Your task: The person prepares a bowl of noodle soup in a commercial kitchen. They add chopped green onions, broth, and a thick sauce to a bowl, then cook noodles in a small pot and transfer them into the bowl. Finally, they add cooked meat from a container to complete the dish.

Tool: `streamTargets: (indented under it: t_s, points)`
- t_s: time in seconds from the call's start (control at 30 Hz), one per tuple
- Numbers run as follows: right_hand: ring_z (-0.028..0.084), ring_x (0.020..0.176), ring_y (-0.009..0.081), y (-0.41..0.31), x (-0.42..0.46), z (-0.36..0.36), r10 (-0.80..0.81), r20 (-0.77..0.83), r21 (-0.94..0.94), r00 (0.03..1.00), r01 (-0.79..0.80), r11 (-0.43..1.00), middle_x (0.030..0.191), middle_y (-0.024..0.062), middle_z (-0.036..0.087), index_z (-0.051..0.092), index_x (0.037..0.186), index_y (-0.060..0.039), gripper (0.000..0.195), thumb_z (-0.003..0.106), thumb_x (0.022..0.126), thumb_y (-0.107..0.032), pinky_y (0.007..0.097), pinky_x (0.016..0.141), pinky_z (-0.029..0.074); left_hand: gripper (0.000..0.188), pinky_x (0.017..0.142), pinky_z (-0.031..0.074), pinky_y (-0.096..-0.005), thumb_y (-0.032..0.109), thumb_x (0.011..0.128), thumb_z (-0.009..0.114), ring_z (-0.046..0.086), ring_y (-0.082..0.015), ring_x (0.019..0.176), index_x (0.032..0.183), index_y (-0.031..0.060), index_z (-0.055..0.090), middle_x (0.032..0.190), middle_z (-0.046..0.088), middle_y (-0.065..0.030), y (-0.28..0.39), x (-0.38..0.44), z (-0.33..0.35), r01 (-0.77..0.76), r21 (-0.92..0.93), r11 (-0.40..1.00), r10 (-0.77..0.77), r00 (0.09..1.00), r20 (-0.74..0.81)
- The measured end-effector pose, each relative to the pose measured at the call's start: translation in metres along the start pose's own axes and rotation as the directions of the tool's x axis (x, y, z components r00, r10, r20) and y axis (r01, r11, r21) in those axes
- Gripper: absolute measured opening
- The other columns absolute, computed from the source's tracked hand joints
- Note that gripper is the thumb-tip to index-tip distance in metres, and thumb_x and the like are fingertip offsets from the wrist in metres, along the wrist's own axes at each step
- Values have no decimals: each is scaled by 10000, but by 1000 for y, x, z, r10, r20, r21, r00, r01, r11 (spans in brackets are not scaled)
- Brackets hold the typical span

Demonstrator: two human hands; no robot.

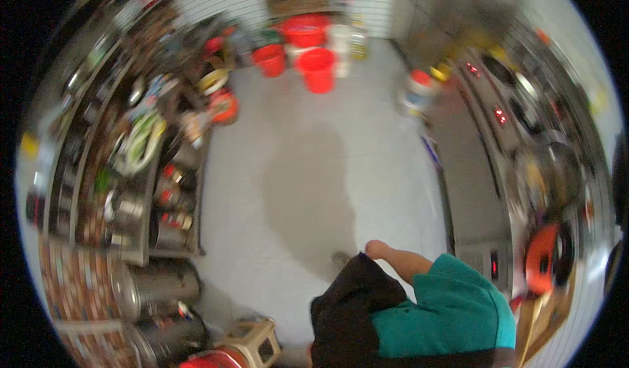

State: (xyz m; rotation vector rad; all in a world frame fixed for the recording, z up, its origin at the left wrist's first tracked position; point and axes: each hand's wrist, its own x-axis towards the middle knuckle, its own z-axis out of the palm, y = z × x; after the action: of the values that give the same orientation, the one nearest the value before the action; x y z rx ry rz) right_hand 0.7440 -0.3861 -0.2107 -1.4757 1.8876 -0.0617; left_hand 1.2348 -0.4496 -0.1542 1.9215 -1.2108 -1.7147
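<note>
My right hand (377, 249) is in front of my body at the lower middle, below a teal sleeve (457, 289). It is beside, and perhaps touching, the edge of dark clothing (356, 294); blur hides the fingers and anything they might hold. My left hand is out of view. Before me lies a pale grey floor (236, 196) with a shadow across it, and a shoe (339, 257) shows past the clothing.
On the left stands a metal rack (147, 230) with jars and a tray of greens (142, 142); large metal pots (162, 284) and a beige stool (253, 341) are nearer. Red buckets (318, 73) stand ahead. A steel counter (476, 171) with pans runs along the right.
</note>
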Motion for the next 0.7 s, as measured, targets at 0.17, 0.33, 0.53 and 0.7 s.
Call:
streamTargets:
  t_s: [0.17, 0.33, 0.53, 0.7]
  points:
    - [666, 805, 307, -200, 261, -150, -328, -163, 26, 930, 337, 941, 878, 170, 699, 684, 966, -57, 275, 596, 891, -306, 397, 752, 529, 389, 765, 526, -341, 283, 960, 582, 664, -196, 921, 1201, -20, 610, 1043, 692, -120, -57, 67, -72, -33, -37, 999, 28, 991, -130]
    - [670, 880, 185, -353, 437, -230, -299, -189, 367, 935, 350, 862, 945, 102, 715, 677, 1018, -43, 232, 675, 889, -235, 327, 789, 528, 379, 672, 535, -306, 248, 936, 627, 675, -180, 852, 1204, -19, 593, 1045, 670, -103, 68, 193, -161, -43, -377, 925, -58, 966, -251]
    - [638, 1027, 186, -554, 564, -290, -397, 30, 393, 917, 355, 848, 1118, 116, 677, 613, 1179, 0, 366, 669, 915, -246, 327, 911, 500, 391, 795, 519, -336, 339, 923, 619, 656, -198, 803, 1124, 6, 655, 905, 703, -115, 221, 409, -352, -182, -100, 978, 117, 881, -458]
    - [577, 1186, 272, -736, 691, -331, -549, -99, 238, 830, 555, 797, 1276, 160, 597, 542, 1283, -24, 505, 685, 895, -313, 363, 975, 473, 535, 702, 522, -311, 379, 952, 596, 642, -157, 844, 1332, 12, 509, 1046, 662, -125, 467, 519, -498, -440, -327, 836, 239, 830, -504]
